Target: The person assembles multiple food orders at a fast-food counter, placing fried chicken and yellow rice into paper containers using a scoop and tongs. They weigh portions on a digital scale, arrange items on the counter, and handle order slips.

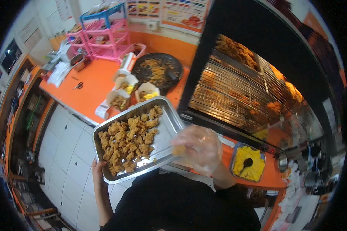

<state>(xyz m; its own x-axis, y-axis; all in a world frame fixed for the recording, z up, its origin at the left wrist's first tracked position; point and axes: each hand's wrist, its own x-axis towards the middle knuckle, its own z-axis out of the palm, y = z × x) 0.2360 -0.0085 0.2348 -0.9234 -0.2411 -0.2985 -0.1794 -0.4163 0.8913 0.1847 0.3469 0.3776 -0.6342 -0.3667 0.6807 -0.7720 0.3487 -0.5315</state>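
My left hand (97,169) grips the near left rim of a shallow steel tray (166,133), thumb over the edge. Small pieces of fried chicken (123,142) fill the tray's left and middle, and its right part is bare metal with crumbs. Over the tray's right side is my right hand (200,148), in what looks like a clear plastic glove. Motion smears its fingers, and a tan patch shows at the fingertips, too blurred to name. Just beyond the tray, open paper boxes (118,101) with food in them stand on the orange counter (86,101).
A round dark pan (158,69) with crumbs lies behind the boxes. To the right stands a lit glass warming cabinet (235,88). Beside it is a tub of yellow food (250,161) with a black spoon. Scissors (78,85) and a pink rack (108,38) are at the left.
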